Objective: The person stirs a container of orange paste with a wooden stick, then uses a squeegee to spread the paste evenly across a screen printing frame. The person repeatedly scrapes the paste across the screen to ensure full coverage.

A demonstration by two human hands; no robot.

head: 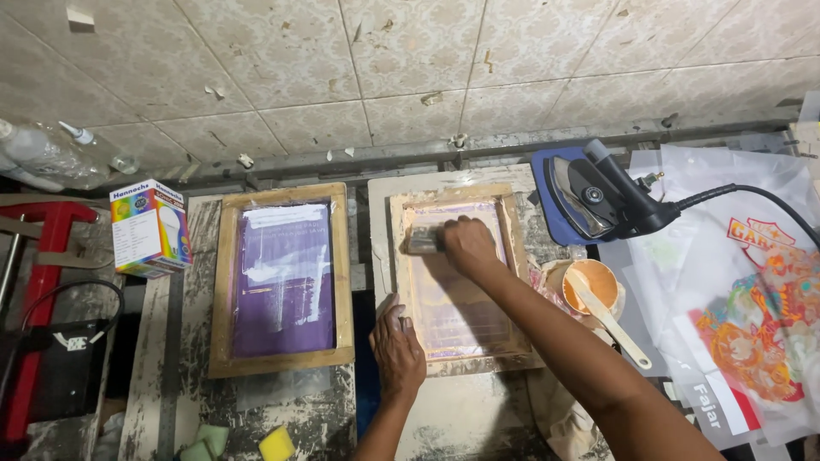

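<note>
Iron [598, 195], paint cup [592, 286] beside worked frame [512, 256].

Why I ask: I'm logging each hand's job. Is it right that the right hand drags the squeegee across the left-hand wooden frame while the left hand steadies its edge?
Not quite. In the head view the right hand works the squeegee in the right-hand wooden frame, not the purple-screened frame on the left. The left hand does steady that right-hand frame's edge.

The right hand [465, 243] grips a squeegee [424, 240] at the top of a wooden screen frame [453, 277], while the left hand [397, 350] presses flat on the frame's lower left edge. A second frame [282, 277] — purple mesh — lies just beside it on the table [465, 418]; a tub of orange paste [589, 286] sits to the right.
</note>
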